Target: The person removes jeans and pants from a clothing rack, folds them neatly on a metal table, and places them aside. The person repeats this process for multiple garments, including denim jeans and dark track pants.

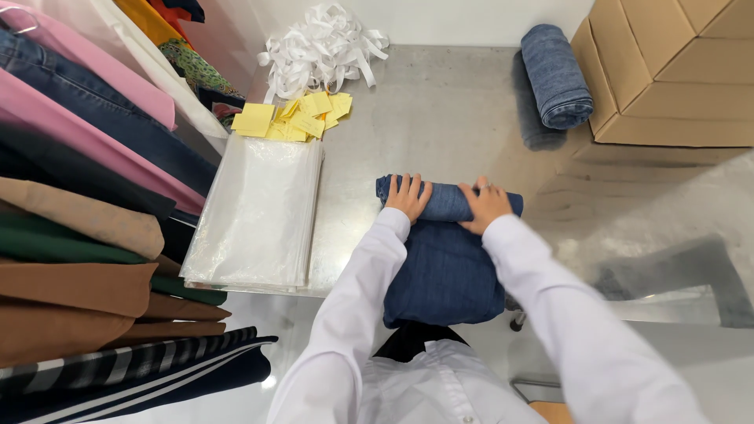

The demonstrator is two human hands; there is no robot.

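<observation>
While we're leaning over the metal tabletop (440, 118), our left hand (408, 196) and right hand (485, 206) press flat on the half-rolled blue jeans (444, 267) at its near edge, fingers (414, 185) slightly spread on the roll. Another rolled pair (556, 74) sits by the cardboard boxes (667, 71).
</observation>
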